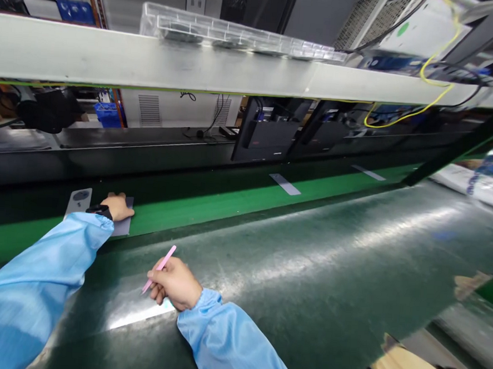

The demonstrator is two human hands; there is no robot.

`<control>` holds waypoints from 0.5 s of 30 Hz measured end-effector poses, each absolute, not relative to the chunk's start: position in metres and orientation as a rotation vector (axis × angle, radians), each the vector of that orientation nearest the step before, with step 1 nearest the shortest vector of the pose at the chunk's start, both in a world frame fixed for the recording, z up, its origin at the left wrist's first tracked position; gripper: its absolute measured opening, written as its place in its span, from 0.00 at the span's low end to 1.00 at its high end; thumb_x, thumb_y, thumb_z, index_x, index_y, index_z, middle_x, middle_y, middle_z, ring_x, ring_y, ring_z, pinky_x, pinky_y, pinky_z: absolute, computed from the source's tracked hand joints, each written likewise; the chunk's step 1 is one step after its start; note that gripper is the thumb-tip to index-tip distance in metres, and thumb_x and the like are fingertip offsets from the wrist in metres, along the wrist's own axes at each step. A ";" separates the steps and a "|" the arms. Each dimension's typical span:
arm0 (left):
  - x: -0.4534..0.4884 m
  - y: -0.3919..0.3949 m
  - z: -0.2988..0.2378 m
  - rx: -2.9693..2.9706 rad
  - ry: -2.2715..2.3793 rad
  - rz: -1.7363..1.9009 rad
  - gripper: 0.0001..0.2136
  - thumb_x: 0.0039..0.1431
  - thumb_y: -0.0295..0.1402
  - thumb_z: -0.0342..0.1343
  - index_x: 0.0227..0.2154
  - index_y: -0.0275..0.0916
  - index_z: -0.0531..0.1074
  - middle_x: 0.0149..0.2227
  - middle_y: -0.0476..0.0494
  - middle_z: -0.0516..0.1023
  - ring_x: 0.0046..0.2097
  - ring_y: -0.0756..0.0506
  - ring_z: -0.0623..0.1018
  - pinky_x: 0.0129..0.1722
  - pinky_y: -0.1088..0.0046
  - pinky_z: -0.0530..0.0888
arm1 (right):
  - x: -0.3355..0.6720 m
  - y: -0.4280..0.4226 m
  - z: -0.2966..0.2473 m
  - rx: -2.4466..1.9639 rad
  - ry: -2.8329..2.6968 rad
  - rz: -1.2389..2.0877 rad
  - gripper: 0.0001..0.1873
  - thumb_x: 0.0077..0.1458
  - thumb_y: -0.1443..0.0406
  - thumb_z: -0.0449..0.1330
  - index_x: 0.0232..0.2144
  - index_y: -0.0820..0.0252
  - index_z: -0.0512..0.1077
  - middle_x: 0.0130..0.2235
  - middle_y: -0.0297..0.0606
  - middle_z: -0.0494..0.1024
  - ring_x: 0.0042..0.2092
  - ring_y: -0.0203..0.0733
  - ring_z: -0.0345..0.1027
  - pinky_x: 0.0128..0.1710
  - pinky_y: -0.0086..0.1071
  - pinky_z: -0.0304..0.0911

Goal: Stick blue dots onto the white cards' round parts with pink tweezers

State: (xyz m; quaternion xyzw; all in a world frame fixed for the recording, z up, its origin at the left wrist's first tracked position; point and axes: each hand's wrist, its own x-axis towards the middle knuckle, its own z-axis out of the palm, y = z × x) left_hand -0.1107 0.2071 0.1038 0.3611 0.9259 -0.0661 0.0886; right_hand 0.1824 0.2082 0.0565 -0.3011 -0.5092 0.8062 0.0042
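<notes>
My left hand, with a black band at the wrist, reaches onto the green belt. Its fingers close over a flat grey phone-shaped panel, whose far part is hidden under the hand. Just left of the wrist lies a light grey phone with a round dark camera ring. Over the near worktop, my right hand pinches pink tweezers, tips pointing down to the left. Below that hand runs a bright glossy strip, either film or reflection; I cannot tell which.
Farther along the belt lie two more flat grey panels, a nearer panel and a farther panel. Dark monitors stand behind the belt. A white shelf beam crosses above, bearing clear plastic trays. A yellow cable hangs at right.
</notes>
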 end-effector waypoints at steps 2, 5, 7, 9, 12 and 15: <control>-0.113 0.207 0.106 1.083 2.732 -0.198 0.24 0.72 0.49 0.66 0.61 0.39 0.75 0.61 0.36 0.79 0.56 0.38 0.82 0.57 0.51 0.83 | 0.183 0.208 0.058 -0.954 -1.591 2.524 0.18 0.59 0.67 0.71 0.26 0.57 0.65 0.19 0.31 0.73 0.19 0.34 0.66 0.18 0.23 0.59; -0.115 0.208 0.107 1.094 2.711 -0.197 0.21 0.72 0.48 0.67 0.58 0.39 0.77 0.58 0.37 0.81 0.55 0.38 0.82 0.57 0.52 0.83 | 0.183 0.209 0.058 -0.950 -1.583 2.532 0.19 0.59 0.66 0.72 0.26 0.57 0.65 0.19 0.31 0.72 0.19 0.33 0.66 0.18 0.23 0.59; -0.115 0.208 0.108 1.105 2.705 -0.190 0.20 0.72 0.47 0.67 0.56 0.38 0.78 0.56 0.38 0.82 0.55 0.38 0.83 0.56 0.53 0.84 | 0.183 0.209 0.057 -0.932 -1.583 2.539 0.20 0.58 0.64 0.74 0.26 0.57 0.65 0.19 0.30 0.73 0.19 0.33 0.66 0.18 0.23 0.60; -0.113 0.208 0.110 1.118 2.713 -0.177 0.20 0.71 0.47 0.68 0.55 0.38 0.78 0.54 0.39 0.82 0.53 0.39 0.83 0.54 0.54 0.84 | 0.183 0.209 0.056 -0.915 -1.588 2.541 0.21 0.57 0.63 0.75 0.26 0.58 0.66 0.19 0.31 0.73 0.19 0.33 0.67 0.19 0.23 0.60; -0.103 0.202 0.118 1.150 2.741 -0.136 0.20 0.71 0.48 0.67 0.54 0.38 0.78 0.51 0.40 0.83 0.50 0.40 0.84 0.51 0.56 0.85 | 0.183 0.210 0.057 -0.917 -1.590 2.538 0.19 0.58 0.63 0.74 0.26 0.59 0.67 0.20 0.32 0.74 0.20 0.33 0.67 0.19 0.23 0.61; -0.087 0.192 0.138 1.204 2.774 -0.057 0.21 0.74 0.50 0.64 0.56 0.38 0.77 0.51 0.40 0.82 0.49 0.40 0.83 0.52 0.55 0.84 | 0.183 0.209 0.062 -0.951 -1.597 2.529 0.16 0.62 0.68 0.70 0.26 0.59 0.68 0.20 0.32 0.74 0.20 0.33 0.67 0.19 0.23 0.62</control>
